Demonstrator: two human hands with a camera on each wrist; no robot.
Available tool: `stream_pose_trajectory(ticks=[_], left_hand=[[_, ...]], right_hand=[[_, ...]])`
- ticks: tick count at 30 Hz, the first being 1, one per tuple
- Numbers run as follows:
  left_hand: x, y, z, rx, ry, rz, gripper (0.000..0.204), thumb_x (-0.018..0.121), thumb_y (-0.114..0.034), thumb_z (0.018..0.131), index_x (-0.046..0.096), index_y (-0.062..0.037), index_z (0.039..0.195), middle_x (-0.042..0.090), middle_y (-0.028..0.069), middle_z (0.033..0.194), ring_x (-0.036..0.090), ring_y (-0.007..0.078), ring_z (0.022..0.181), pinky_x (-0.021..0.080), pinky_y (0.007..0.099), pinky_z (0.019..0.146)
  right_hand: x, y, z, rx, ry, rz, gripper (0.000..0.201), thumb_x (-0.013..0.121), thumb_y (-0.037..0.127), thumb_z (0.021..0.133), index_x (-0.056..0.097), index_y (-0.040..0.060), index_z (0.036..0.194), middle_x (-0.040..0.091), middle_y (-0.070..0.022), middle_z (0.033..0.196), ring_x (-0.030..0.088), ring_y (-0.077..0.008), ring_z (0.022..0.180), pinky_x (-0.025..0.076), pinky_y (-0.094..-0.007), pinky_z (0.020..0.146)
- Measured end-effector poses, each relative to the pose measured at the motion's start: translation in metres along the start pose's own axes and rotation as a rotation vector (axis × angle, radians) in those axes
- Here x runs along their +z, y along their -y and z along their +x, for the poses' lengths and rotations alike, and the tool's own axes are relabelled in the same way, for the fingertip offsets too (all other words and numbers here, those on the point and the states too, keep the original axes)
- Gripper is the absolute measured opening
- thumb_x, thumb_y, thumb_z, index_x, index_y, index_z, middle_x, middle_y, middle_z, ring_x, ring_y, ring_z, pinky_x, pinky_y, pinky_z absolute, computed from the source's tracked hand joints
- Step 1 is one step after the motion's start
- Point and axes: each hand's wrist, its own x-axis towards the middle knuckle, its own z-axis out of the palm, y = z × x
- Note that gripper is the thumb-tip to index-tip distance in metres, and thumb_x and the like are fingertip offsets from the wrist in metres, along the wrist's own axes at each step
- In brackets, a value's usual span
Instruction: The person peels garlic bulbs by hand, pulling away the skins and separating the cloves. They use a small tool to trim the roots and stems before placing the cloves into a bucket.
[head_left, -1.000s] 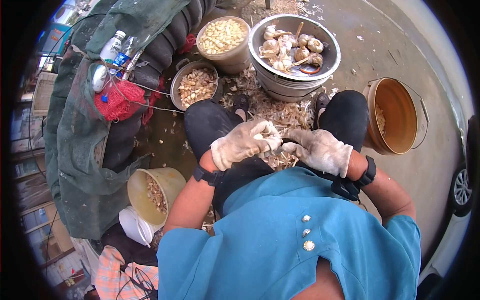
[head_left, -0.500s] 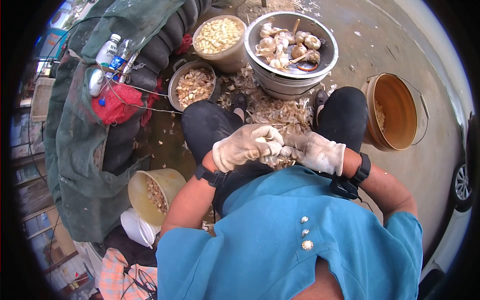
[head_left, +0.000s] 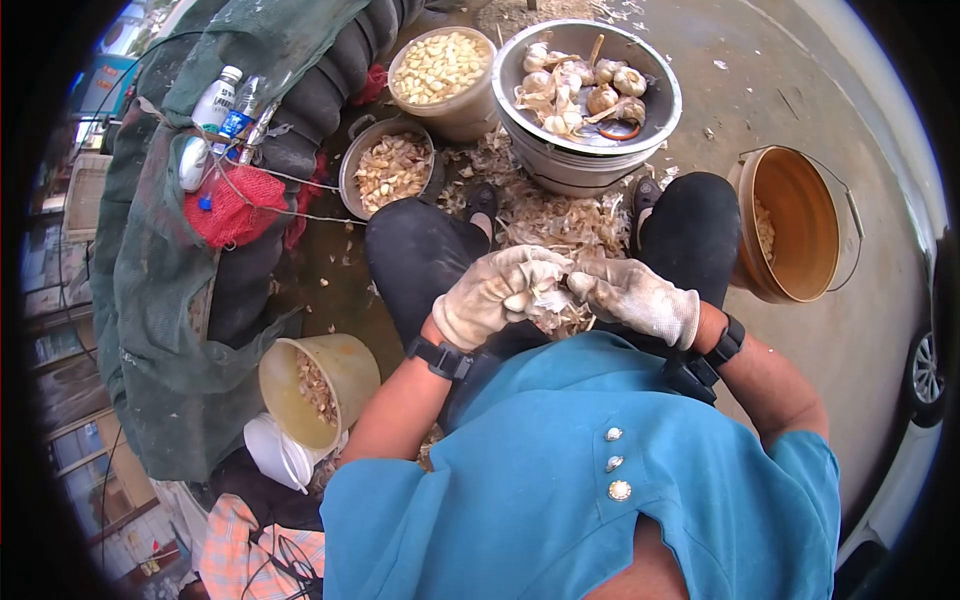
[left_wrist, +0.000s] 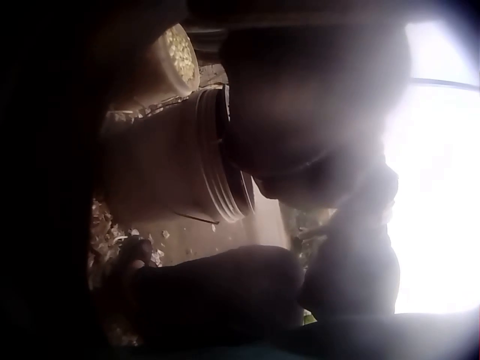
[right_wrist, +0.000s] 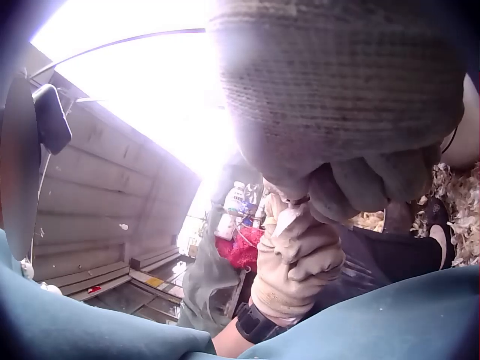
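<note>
Over the lap, the gloved left hand [head_left: 492, 294] curls round whitish garlic [head_left: 548, 297] with loose papery skin. From the other side the gloved right hand [head_left: 642, 300] meets it, thumb and fingertips pinching the garlic's edge. In the right wrist view, the right hand [right_wrist: 345, 97] looms large above the left hand [right_wrist: 296, 262], and a pale piece of garlic [right_wrist: 287, 219] shows between them. The left wrist view is dark, with a blurred hand [left_wrist: 315, 112] whose grip is hidden.
Beyond the knees stand a metal basin [head_left: 664, 110] of garlic bulbs, a tub [head_left: 468, 122] of peeled cloves and a pot [head_left: 350, 190] of unpeeled-looking cloves. An orange-brown bucket [head_left: 815, 225] is at the right, a cream bucket [head_left: 350, 372] at the left. Skins [head_left: 570, 225] litter the ground.
The hands have shifted slightly about the garlic, and the left forearm has moved a little to the right. More loose skin shows between the hands than half a second ago.
</note>
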Motion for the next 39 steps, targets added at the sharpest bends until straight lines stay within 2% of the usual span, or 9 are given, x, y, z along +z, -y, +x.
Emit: stream_pose_trajectory(ticks=[2,5,9,14,18,21,24,26,39], left_hand=[[0.004,0.004,0.003,0.170,0.032,0.033,0.039,0.066,-0.024,0.094,0.056,0.0010,0.122,0.066,0.0004,0.099,0.053,0.0032,0.074,0.040,0.0159,0.059],[0.009,-0.005,0.000,0.081,-0.069,0.160,0.035,0.063,-0.024,0.095,0.059,0.0010,0.120,0.065,-0.0005,0.096,0.051,0.0022,0.072,0.037,0.0154,0.056],[0.006,-0.017,-0.004,0.020,-0.047,0.176,0.041,0.063,-0.033,0.094,0.061,0.0012,0.117,0.064,-0.0017,0.092,0.049,0.0017,0.069,0.035,0.0154,0.055],[0.002,-0.023,-0.003,0.144,-0.055,0.538,0.055,0.062,-0.050,0.089,0.065,-0.0004,0.113,0.062,-0.0023,0.082,0.050,0.0038,0.064,0.037,0.0182,0.055],[0.004,-0.035,-0.004,0.214,0.006,0.699,0.057,0.062,-0.052,0.088,0.066,-0.0004,0.110,0.063,0.0004,0.084,0.051,0.0051,0.064,0.038,0.0197,0.055],[0.004,-0.039,-0.003,0.154,0.034,0.742,0.055,0.060,-0.051,0.089,0.066,0.0007,0.107,0.063,0.0029,0.086,0.054,0.0067,0.066,0.039,0.0205,0.056],[-0.002,-0.034,-0.001,0.301,0.082,0.716,0.052,0.058,-0.049,0.091,0.066,0.0007,0.104,0.063,0.0038,0.088,0.056,0.0083,0.067,0.042,0.0216,0.057],[0.007,-0.041,-0.002,0.114,0.040,0.644,0.048,0.059,-0.046,0.092,0.066,0.0010,0.101,0.063,0.0046,0.090,0.057,0.0093,0.068,0.044,0.0225,0.058],[0.004,-0.029,-0.001,-0.022,0.063,0.448,0.050,0.065,-0.049,0.087,0.062,-0.0011,0.101,0.060,0.0009,0.084,0.056,0.0071,0.066,0.043,0.0196,0.060]], right_hand=[[0.001,-0.007,-0.001,-0.109,-0.006,0.056,0.048,0.045,0.041,0.101,0.056,0.0017,0.127,0.066,-0.0186,0.109,0.062,-0.0245,0.093,0.049,-0.0345,0.088],[0.002,-0.002,0.000,-0.124,0.000,0.069,0.049,0.044,0.040,0.101,0.054,0.0015,0.130,0.065,-0.0191,0.112,0.061,-0.0254,0.096,0.048,-0.0350,0.090],[0.002,0.004,-0.003,-0.099,-0.020,0.000,0.049,0.044,0.041,0.101,0.052,0.0023,0.131,0.063,-0.0202,0.115,0.061,-0.0282,0.101,0.048,-0.0359,0.091],[0.007,0.000,0.001,-0.066,-0.033,-0.162,0.050,0.044,0.042,0.102,0.053,0.0006,0.129,0.062,-0.0236,0.115,0.061,-0.0351,0.105,0.047,-0.0378,0.092],[0.010,-0.001,0.001,-0.043,-0.025,-0.168,0.050,0.044,0.042,0.101,0.053,0.0009,0.128,0.063,-0.0234,0.112,0.062,-0.0349,0.103,0.048,-0.0387,0.091],[0.013,-0.009,0.002,-0.159,-0.077,-0.157,0.047,0.046,0.040,0.101,0.055,0.0027,0.127,0.064,-0.0232,0.107,0.062,-0.0363,0.100,0.049,-0.0401,0.088],[0.012,0.001,-0.002,-0.133,-0.075,-0.266,0.043,0.048,0.038,0.100,0.056,0.0047,0.126,0.065,-0.0228,0.104,0.062,-0.0388,0.096,0.050,-0.0415,0.084],[0.013,0.007,-0.003,-0.124,-0.101,-0.348,0.037,0.048,0.033,0.100,0.057,0.0057,0.124,0.065,-0.0232,0.101,0.061,-0.0409,0.095,0.050,-0.0422,0.082],[0.018,-0.007,0.000,-0.044,-0.068,-0.266,0.033,0.050,0.026,0.099,0.058,0.0087,0.126,0.067,-0.0221,0.099,0.065,-0.0380,0.093,0.052,-0.0396,0.082]])
